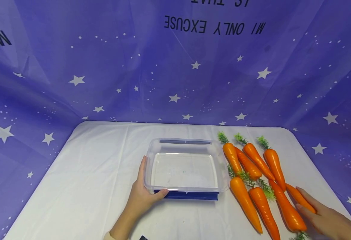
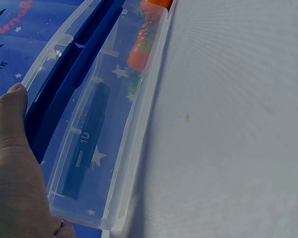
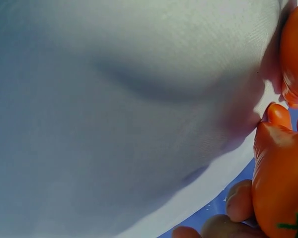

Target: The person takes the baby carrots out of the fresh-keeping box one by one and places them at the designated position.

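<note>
A clear plastic box (image 1: pixel 183 144) stands mid-table with a blue latch (image 1: pixel 190 195) on its near edge. My left hand (image 1: pixel 148 191) grips its near-left corner, thumb on the front rim and fingers up the left wall. In the left wrist view the thumb (image 2: pixel 10 116) lies on the rim beside the latch (image 2: pixel 64 94). Several orange toy carrots (image 1: pixel 247 196) with green tops lie to the right of the box. My right hand (image 1: pixel 305 204) rests on the rightmost ones, fingers curled round a carrot (image 1: pixel 300 199). The right wrist view shows that carrot (image 3: pixel 283 178) above my fingertips (image 3: pixel 238 201).
A white cloth (image 1: pixel 88 186) covers the table, with bare cloth left of the box and in front of it. A blue star-print backdrop (image 1: pixel 175 83) hangs behind and at both sides. The carrots reach close to the table's right edge.
</note>
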The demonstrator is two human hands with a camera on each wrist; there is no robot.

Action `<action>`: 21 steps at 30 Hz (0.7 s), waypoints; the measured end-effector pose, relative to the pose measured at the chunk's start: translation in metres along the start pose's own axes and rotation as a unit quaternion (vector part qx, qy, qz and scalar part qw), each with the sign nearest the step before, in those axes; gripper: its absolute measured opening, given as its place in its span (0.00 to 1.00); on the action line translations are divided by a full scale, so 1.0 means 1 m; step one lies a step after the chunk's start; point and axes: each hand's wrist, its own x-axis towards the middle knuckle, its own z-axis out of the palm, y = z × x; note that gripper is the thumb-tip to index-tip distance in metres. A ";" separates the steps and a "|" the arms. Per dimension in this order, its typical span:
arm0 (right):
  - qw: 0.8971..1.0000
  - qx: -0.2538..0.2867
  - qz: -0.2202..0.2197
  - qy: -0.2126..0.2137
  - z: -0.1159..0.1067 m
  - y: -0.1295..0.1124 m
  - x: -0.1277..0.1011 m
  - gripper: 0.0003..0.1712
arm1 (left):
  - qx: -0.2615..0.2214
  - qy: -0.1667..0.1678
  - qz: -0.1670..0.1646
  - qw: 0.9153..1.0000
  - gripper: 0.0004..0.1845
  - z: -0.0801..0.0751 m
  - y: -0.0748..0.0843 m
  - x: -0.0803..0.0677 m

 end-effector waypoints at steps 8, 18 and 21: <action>1.000 0.028 0.000 -0.009 0.004 0.004 0.003 0.55 | 0.002 0.001 0.003 1.000 0.67 0.000 -0.001 0.000; 0.998 0.052 0.005 -0.022 0.008 0.008 0.006 0.55 | 0.005 0.002 0.006 1.000 0.67 0.000 -0.002 0.000; 0.997 0.069 0.007 -0.030 0.010 0.010 0.007 0.55 | 0.004 0.001 0.007 1.000 0.67 0.000 -0.002 0.000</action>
